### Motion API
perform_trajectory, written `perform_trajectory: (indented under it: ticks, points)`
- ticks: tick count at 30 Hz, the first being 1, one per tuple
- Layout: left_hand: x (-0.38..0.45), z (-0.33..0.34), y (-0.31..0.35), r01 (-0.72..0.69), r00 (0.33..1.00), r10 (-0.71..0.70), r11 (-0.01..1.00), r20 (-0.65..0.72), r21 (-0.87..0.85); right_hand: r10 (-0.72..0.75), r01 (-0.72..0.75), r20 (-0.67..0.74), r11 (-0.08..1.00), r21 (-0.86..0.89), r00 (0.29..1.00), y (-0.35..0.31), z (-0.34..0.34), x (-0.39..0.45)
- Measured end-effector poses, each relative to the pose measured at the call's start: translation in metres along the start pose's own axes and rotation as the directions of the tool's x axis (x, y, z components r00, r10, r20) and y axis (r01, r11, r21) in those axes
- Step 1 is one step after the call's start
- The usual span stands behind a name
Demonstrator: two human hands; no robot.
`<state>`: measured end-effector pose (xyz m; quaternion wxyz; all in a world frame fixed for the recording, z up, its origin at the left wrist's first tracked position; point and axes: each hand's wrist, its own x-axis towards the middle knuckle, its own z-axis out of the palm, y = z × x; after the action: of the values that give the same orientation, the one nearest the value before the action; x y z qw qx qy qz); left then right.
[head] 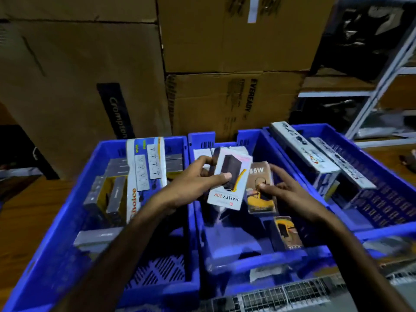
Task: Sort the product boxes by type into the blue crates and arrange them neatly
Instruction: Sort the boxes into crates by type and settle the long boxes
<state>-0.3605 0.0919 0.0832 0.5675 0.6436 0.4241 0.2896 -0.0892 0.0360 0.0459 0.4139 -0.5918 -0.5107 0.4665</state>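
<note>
Hands [193,183] [290,190] — boxes [229,176] [261,190] gripped

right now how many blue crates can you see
3: left crate with grey boxes, middle crate under both hands, right crate holding long white boxes. More may sit outside the frame.

The left blue plastic crate [67,221] has bare perforated floor at its near end; grey slim boxes [112,194] and a tall white power-strip box [144,167] fill its far half. In the middle blue crate [247,262], a white power-bank box [227,188], a brown charger box [261,199] and both forearms crowd the far part, while the near-left floor lies free. The right blue crate [382,212] holds 2 long white boxes [315,158] leaning across it. Brown cardboard cartons [225,52] wall off the back.
</note>
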Motion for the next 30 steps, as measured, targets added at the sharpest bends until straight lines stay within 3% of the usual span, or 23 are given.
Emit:
perform_trajectory:
  ticks: [3,6,8,11,17,19,24,27,30]
  points:
    - [0.032,0.027,-0.004,0.001,1.000,0.006,0.934,-0.017,0.357,0.103,-0.092,0.034,0.967,-0.237,0.994,0.024,-0.022,0.007]
    - [0.048,0.046,-0.008,0.020,0.999,0.005,0.674,-0.032,0.738,0.183,-0.137,0.064,0.889,-0.437,0.981,0.037,-0.028,0.010]
    - [0.053,0.055,-0.009,0.043,0.996,0.044,0.526,-0.078,0.849,0.231,-0.186,0.026,0.840,-0.509,0.973,0.039,-0.026,0.012]
    - [0.057,0.064,-0.014,0.096,0.981,0.111,0.446,-0.161,0.890,0.261,-0.228,-0.017,0.809,-0.541,0.965,0.046,-0.021,0.019]
    - [0.047,0.067,-0.033,0.139,0.978,0.081,0.426,-0.191,0.894,0.230,-0.178,0.048,0.852,-0.493,0.972,0.065,-0.029,0.028]
    - [0.039,0.062,-0.036,0.146,0.961,0.146,0.451,-0.234,0.881,0.230,-0.182,0.039,0.852,-0.492,0.972,0.068,-0.037,0.030]
    - [0.015,0.043,-0.041,0.149,0.877,0.274,0.627,-0.395,0.765,0.087,-0.097,-0.045,0.829,-0.551,0.995,0.066,-0.036,0.046]
    - [0.000,0.028,-0.053,0.107,0.792,0.310,0.777,-0.525,0.621,-0.033,0.058,0.055,0.842,-0.537,0.998,0.049,-0.014,0.048]
    - [-0.013,0.007,-0.076,0.156,0.740,0.255,0.836,-0.623,0.527,-0.130,0.203,0.185,0.866,-0.457,0.974,0.035,0.011,0.046]
